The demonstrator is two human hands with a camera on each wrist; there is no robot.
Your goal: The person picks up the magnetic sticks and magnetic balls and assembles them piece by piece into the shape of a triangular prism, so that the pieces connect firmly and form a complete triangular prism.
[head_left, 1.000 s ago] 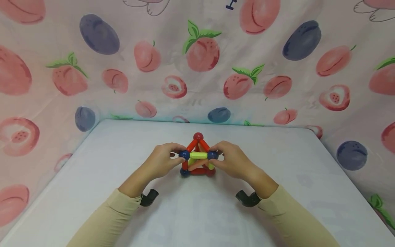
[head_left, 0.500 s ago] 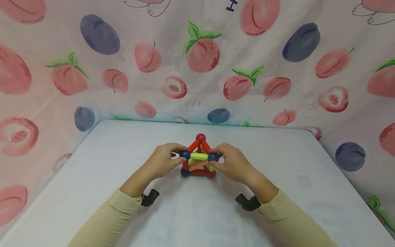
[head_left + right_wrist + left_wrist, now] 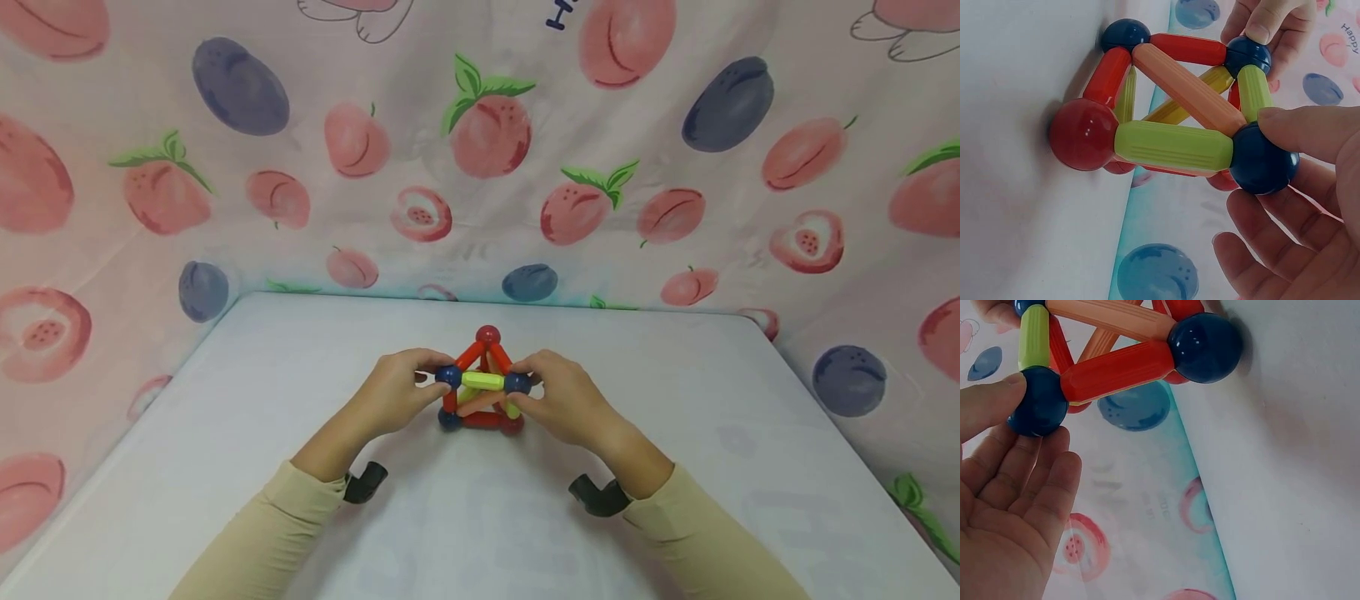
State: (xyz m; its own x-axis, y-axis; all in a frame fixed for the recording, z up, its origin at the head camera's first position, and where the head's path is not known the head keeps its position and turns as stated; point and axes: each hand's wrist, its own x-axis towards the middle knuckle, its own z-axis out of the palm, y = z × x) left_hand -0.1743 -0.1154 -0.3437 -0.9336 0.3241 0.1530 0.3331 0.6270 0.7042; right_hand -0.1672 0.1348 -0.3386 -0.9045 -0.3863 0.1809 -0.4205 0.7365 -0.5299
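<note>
A frame of magnetic rods and balls (image 3: 482, 421) stands on the white table in front of me. My left hand (image 3: 397, 390) pinches the upper left blue ball (image 3: 1038, 403) between thumb and fingers. On the other side, my right hand (image 3: 567, 392) holds the upper right blue ball (image 3: 1264, 159) the same way. A yellow-green rod (image 3: 482, 381) joins these two balls. Below them, an orange rod (image 3: 1188, 87) runs diagonally to the lower blue ball (image 3: 1205, 348). A red ball (image 3: 488, 335) tops two sloping red rods at the back. A lower red ball (image 3: 1083, 134) sits at the near right corner.
The white tabletop (image 3: 480, 517) spreads around the frame. Behind it hangs a fruit-print cloth (image 3: 495, 217), with more of it along both sides. A black curved piece (image 3: 366, 482) sticks out at the left cuff, and another black piece (image 3: 600, 496) at the right cuff.
The top red ball has shifted slightly right, and the upper right blue ball sits a touch lower. Both hands keep their pinch on the same two balls.
</note>
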